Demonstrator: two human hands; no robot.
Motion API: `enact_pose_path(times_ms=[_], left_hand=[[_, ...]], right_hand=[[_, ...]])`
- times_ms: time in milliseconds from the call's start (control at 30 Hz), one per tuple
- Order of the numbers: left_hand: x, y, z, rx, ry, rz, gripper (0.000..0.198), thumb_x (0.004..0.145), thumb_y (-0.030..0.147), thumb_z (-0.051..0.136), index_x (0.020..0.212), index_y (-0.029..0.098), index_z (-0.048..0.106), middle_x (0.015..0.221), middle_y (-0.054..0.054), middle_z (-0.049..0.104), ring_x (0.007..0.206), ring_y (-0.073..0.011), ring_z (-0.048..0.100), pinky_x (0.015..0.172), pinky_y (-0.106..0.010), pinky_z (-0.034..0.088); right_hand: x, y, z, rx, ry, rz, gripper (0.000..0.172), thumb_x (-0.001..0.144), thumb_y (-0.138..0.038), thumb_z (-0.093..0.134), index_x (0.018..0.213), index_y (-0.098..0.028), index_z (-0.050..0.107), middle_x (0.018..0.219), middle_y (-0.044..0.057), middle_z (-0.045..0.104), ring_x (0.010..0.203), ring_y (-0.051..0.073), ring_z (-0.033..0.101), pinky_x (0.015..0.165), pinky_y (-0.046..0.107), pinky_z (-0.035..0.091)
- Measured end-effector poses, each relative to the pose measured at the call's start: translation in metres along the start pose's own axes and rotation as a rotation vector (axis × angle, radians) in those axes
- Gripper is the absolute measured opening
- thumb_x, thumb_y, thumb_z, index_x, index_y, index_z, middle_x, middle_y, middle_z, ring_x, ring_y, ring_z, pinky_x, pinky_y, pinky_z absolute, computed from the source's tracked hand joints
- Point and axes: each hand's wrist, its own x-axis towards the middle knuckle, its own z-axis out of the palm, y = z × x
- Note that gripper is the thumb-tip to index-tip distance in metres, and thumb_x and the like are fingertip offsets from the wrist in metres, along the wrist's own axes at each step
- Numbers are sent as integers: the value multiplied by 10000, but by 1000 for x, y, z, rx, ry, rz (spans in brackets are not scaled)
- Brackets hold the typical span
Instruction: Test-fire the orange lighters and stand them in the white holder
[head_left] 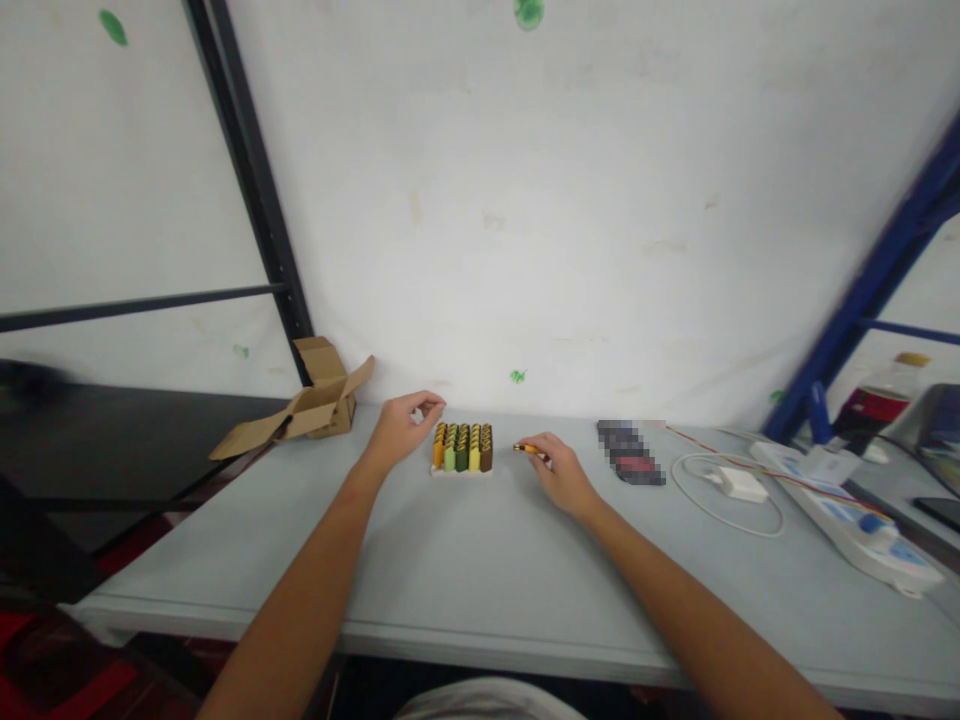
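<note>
Two bare forearms over the grey table (465, 580), right hand (562, 475) pinching one orange lighter (526, 449), left hand (401, 425) loosely curled, empty, beside one tray of lighters (463, 448)

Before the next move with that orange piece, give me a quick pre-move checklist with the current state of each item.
1. Orange piece pinched in the right hand: ok, held at the fingertips.
2. Rack of coloured pieces upright on the table: ok.
3. Left hand clear of the rack: ok, beside its left end; touching it or not, cannot tell.
4. Left fingers holding anything: cannot tell, curled and too small to see.
5. Free slot in the rack: cannot tell from this view.
6. Path between right hand and rack: ok, bare table only; white cable lies off to the right.
</note>
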Motion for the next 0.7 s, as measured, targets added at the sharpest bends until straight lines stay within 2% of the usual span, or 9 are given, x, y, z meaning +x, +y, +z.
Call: enact_pose_path(times_ms=[67,233,367,467,533,600,700], left_hand=[[-5,15,6,-72,-45,46,324,865,448,559,922,170,714,824,-45,730,817,-206,636,781,-300,491],[-17,41,31,-210,-328,260,303,822,453,680,928,176,737,816,-53,727,742,-175,641,732,-279,495],[-21,52,39,-256,-386,406,212,828,384,704,872,183,754,783,-44,724,724,-159,642,724,-269,477],[-18,50,35,-271,-417,408,209,807,369,733,891,179,760,777,-39,721,708,-150,636,694,-254,472],[-13,41,28,-269,-355,330,223,808,379,727,878,170,759,753,-36,713,679,-143,621,658,-244,468],[-7,26,17,-258,-209,231,245,801,393,726,869,160,753,728,-32,700,672,-143,608,651,-245,467],[1,-2,-3,-236,-12,133,269,775,404,733,854,146,735,691,-23,670,660,-143,588,643,-250,465]], right_hand=[[-1,-10,3,55,36,-5,212,879,-207,583,1046,-199,715,1022,93,721,935,214,641,881,369,494],[-5,-31,11,158,-1,14,184,863,-293,647,991,-192,732,922,62,749,809,193,655,772,321,509],[-8,-40,17,258,-44,25,178,846,-320,674,949,-184,723,822,29,730,748,174,645,716,296,507],[-9,-43,21,307,-33,29,215,843,-333,679,1006,-196,707,881,37,735,792,182,658,746,312,521],[-8,-42,21,286,63,30,303,839,-324,674,1118,-206,663,1052,74,713,913,202,656,790,330,528],[-7,-38,18,248,165,44,351,846,-319,647,1178,-209,616,1189,107,645,995,210,632,786,330,533],[-3,-27,5,174,229,81,267,863,-326,597,1095,-196,623,1159,113,606,923,194,621,709,310,522]])
